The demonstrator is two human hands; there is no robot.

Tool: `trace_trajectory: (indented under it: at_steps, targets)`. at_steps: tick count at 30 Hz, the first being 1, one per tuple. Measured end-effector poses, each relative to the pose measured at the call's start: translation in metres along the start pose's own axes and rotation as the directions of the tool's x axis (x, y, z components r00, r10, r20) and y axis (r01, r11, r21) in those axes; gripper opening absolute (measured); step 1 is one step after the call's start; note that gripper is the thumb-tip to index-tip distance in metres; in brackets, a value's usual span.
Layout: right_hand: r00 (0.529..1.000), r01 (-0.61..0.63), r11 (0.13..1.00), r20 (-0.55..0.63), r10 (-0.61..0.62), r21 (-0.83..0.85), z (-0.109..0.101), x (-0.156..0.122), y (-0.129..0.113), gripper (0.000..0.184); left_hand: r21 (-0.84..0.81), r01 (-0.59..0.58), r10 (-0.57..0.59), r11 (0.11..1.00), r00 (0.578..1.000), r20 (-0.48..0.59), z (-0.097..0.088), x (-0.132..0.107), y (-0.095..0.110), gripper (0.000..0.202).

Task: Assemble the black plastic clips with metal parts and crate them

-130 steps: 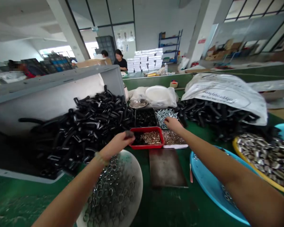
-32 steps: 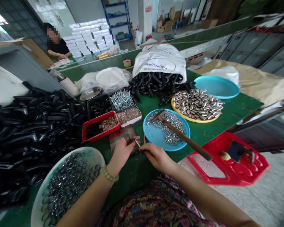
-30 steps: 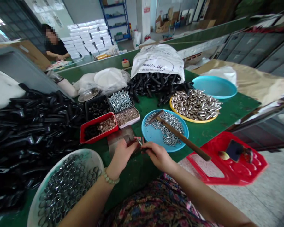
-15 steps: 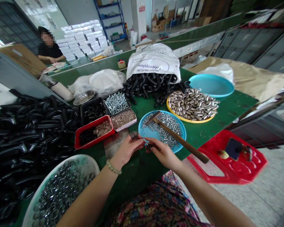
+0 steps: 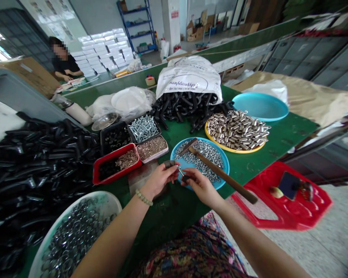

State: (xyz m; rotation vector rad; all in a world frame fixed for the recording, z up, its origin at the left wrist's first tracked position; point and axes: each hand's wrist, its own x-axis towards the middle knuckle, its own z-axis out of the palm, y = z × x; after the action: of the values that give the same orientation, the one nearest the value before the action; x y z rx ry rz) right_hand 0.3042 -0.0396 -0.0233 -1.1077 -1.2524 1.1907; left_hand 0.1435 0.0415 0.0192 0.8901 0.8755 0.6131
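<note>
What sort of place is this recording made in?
Probably a small factory's assembly bench: a green table crowded with a tray of screws, a heap of black parts and a hammer, with stacked white boxes behind.

At the near edge of the counter [image 5: 249, 162], left hand [image 5: 159, 179] and right hand [image 5: 198, 185] together, a part [image 5: 182, 174] between the fingers of both. Under the left hand, a plate [image 5: 137, 179]. Just behind that, four trays [image 5: 117, 164] in a block. Right of the trays, a dish [image 5: 214, 183] of nuts, a hammer [image 5: 223, 172] across it. Behind, a second dish [image 5: 217, 144] of sleeves, a third [image 5: 261, 106] farther right. Behind those, a sack [image 5: 188, 79] (handles [image 5: 188, 108] spilling out toward the trays). Far left, a heap [image 5: 40, 154]; near left, a bowl [image 5: 111, 199] of rings. Off the counter to the right, a stool [image 5: 281, 208].
</note>
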Motion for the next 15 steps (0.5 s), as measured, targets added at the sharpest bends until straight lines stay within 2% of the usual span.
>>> trace_trajectory:
  at_steps: [3,6,9,12,14,15]
  targets:
    - [1.000,0.007,1.000,-0.003,-0.007,0.027,0.002,-0.001,-0.002,0.032,-0.110,0.046,-0.043,0.993,0.999,0.030,-0.001,0.002,-0.001,0.024]
    - [0.999,0.032,0.999,0.000,-0.032,-0.016,0.004,-0.003,-0.006,0.036,-0.229,0.084,-0.078,0.970,0.996,0.032,0.002,-0.001,-0.003,0.021]
    - [0.995,0.096,0.991,-0.002,-0.096,-0.095,0.004,-0.006,-0.009,0.041,-0.252,0.094,-0.079,0.963,0.994,0.072,0.007,-0.010,-0.005,0.027]
    - [0.991,0.128,0.977,-0.021,-0.134,-0.170,0.001,-0.011,-0.008,0.037,-0.144,0.037,-0.019,0.989,0.992,0.124,0.010,-0.016,-0.003,0.045]
    - [0.990,0.109,0.983,-0.077,-0.121,-0.148,-0.004,-0.015,-0.007,0.030,0.039,-0.056,0.050,0.998,0.989,0.141,0.011,-0.007,-0.001,0.049]
    - [0.986,0.097,0.989,-0.124,-0.111,-0.115,-0.007,-0.017,-0.007,0.026,0.171,-0.120,0.099,0.978,0.987,0.125,0.012,0.001,0.000,0.045]
